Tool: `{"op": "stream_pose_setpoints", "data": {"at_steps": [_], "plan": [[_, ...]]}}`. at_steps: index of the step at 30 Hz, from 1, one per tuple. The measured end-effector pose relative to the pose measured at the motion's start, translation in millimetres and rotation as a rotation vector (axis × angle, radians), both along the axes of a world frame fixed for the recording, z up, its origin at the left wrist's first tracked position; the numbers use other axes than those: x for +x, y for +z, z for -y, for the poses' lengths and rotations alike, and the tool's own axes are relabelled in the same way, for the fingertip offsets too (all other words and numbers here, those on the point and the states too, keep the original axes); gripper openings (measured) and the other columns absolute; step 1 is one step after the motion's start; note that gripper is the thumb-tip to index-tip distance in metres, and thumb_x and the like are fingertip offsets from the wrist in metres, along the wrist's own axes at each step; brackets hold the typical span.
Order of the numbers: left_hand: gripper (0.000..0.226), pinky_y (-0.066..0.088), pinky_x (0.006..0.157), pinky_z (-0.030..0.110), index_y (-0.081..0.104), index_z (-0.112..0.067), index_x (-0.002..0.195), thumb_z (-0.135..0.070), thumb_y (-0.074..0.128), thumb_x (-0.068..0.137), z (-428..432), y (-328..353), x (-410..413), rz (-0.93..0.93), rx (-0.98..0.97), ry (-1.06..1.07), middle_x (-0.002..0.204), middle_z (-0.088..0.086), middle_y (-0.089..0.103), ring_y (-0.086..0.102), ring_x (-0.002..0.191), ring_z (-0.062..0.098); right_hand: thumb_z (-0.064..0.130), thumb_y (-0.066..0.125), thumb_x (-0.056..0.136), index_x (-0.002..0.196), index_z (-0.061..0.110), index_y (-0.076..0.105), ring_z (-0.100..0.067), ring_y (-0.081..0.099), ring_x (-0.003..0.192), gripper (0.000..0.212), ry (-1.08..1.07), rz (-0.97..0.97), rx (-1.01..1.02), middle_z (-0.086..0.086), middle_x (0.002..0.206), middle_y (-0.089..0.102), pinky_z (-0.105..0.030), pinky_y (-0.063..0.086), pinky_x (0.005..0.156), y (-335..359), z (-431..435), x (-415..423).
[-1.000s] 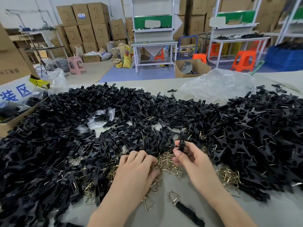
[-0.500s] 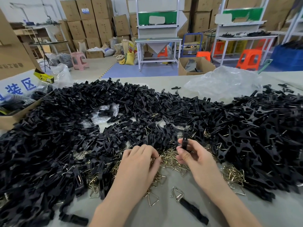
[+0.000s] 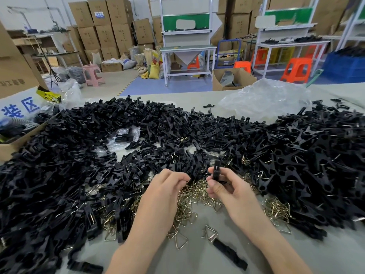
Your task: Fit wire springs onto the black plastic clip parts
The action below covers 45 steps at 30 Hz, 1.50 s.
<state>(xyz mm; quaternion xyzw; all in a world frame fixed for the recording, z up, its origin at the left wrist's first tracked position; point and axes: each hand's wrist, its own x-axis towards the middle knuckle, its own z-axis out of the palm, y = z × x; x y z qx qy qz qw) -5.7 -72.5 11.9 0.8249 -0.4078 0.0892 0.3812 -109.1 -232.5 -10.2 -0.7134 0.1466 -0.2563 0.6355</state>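
A huge heap of black plastic clip parts (image 3: 83, 165) covers the table from left to right. Brass-coloured wire springs (image 3: 194, 194) lie in a loose pile in front of me. My right hand (image 3: 227, 186) pinches one black clip part (image 3: 216, 168) and holds it upright just above the springs. My left hand (image 3: 164, 190) hovers over the spring pile with its fingers curled downward; whatever the fingertips hold is hidden. The two hands are a few centimetres apart.
A single black clip part (image 3: 230, 254) and a loose spring (image 3: 210, 233) lie on the grey table near me. A crumpled clear plastic bag (image 3: 264, 99) sits at the back right. An open cardboard box (image 3: 21, 139) stands at the left edge.
My left hand has lifted out of the spring pile and its fingers have curled in. My right hand has kept its grip on the clip part and stayed beside the left hand.
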Motion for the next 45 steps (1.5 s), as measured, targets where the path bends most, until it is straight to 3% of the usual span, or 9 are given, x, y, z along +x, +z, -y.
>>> {"op": "stream_pose_setpoints", "data": {"at_steps": [5, 10, 16, 21, 25, 29, 34, 38, 45], "plan": [[0.053, 0.054, 0.081, 0.033, 0.067, -0.028, 0.125, 0.012, 0.060, 0.090, -3.0, 1.8, -0.1, 0.121, 0.135, 0.001, 0.107, -0.014, 0.061, 0.056, 0.097, 0.009, 0.037, 0.067, 0.085, 0.113, 0.032, 0.067, -0.011, 0.073, 0.088, 0.029, 0.000, -0.022, -0.030, 0.010, 0.099, 0.075, -0.033, 0.059, 0.090, 0.2, -0.1, 1.4], [0.046, 0.059, 0.079, 0.034, 0.065, -0.020, 0.128, 0.002, 0.071, 0.088, -5.0, 8.6, -0.3, 0.255, 0.079, 0.005, 0.101, -0.010, 0.072, 0.066, 0.092, 0.013, 0.030, 0.073, 0.086, 0.111, 0.042, 0.067, -0.001, 0.070, 0.099, 0.028, -0.002, -0.044, -0.092, 0.022, 0.104, 0.074, -0.025, 0.054, 0.090, -1.9, 0.2, 0.3], [0.039, 0.053, 0.074, 0.021, 0.056, -0.027, 0.134, -0.037, 0.037, 0.102, -5.6, 15.9, -7.6, 0.170, 0.019, 0.022, 0.103, -0.016, 0.067, 0.065, 0.086, 0.004, 0.014, 0.075, 0.090, 0.112, 0.051, 0.064, 0.005, 0.067, 0.104, 0.044, -0.032, -0.069, -0.191, 0.026, 0.109, 0.072, -0.010, 0.050, 0.086, -5.4, -0.4, 0.6], [0.040, 0.057, 0.081, 0.039, 0.065, -0.018, 0.130, -0.004, 0.069, 0.092, -4.6, 11.9, -2.8, 0.238, 0.141, -0.014, 0.097, -0.009, 0.074, 0.065, 0.088, 0.019, 0.009, 0.076, 0.089, 0.104, 0.055, 0.064, 0.007, 0.068, 0.099, 0.050, -0.043, -0.050, -0.191, 0.025, 0.105, 0.073, -0.007, 0.049, 0.080, -5.5, -2.2, 2.1], [0.043, 0.057, 0.081, 0.039, 0.066, -0.022, 0.128, -0.001, 0.068, 0.090, -6.6, 9.6, 1.7, 0.272, 0.139, -0.046, 0.095, -0.013, 0.073, 0.063, 0.090, 0.019, 0.007, 0.075, 0.089, 0.103, 0.054, 0.065, 0.008, 0.068, 0.097, 0.050, -0.043, -0.037, -0.202, 0.024, 0.103, 0.073, -0.004, 0.046, 0.078, -5.2, -3.0, 2.5], [0.029, 0.044, 0.075, 0.009, 0.058, -0.048, 0.121, -0.029, 0.052, 0.099, -3.5, 11.2, -1.4, -0.086, -0.128, 0.065, 0.097, -0.024, 0.069, 0.061, 0.086, -0.002, 0.011, 0.076, 0.089, 0.102, 0.066, 0.064, 0.005, 0.068, 0.099, 0.058, -0.035, -0.033, -0.238, 0.025, 0.106, 0.071, -0.007, 0.048, 0.081, -4.4, -3.1, 1.9], [0.023, 0.053, 0.073, 0.016, 0.064, -0.032, 0.108, -0.013, 0.066, 0.096, 4.1, 12.3, -9.3, -0.569, -0.450, 0.018, 0.087, -0.008, 0.072, 0.070, 0.079, 0.007, 0.018, 0.077, 0.088, 0.113, 0.059, 0.064, -0.003, 0.069, 0.100, 0.050, -0.039, -0.037, -0.271, 0.022, 0.108, 0.072, -0.023, 0.055, 0.084, -8.0, -3.4, 2.5], [0.022, 0.054, 0.069, 0.018, 0.064, -0.028, 0.109, -0.010, 0.067, 0.095, 10.4, 9.5, -13.9, -0.686, -0.423, -0.033, 0.082, -0.002, 0.072, 0.071, 0.074, 0.012, 0.019, 0.078, 0.088, 0.109, 0.049, 0.066, -0.008, 0.071, 0.097, 0.039, -0.023, -0.034, -0.237, 0.016, 0.103, 0.075, -0.028, 0.055, 0.083, -10.9, -2.6, 2.9], [0.026, 0.052, 0.068, 0.016, 0.062, -0.036, 0.109, -0.014, 0.067, 0.095, 10.8, 6.2, -12.7, -0.662, -0.378, -0.047, 0.081, -0.003, 0.072, 0.069, 0.076, 0.013, 0.013, 0.076, 0.090, 0.108, 0.042, 0.068, -0.008, 0.071, 0.088, 0.035, -0.014, -0.070, -0.269, 0.014, 0.094, 0.075, -0.016, 0.049, 0.071, -11.8, -1.8, 1.6]]}}
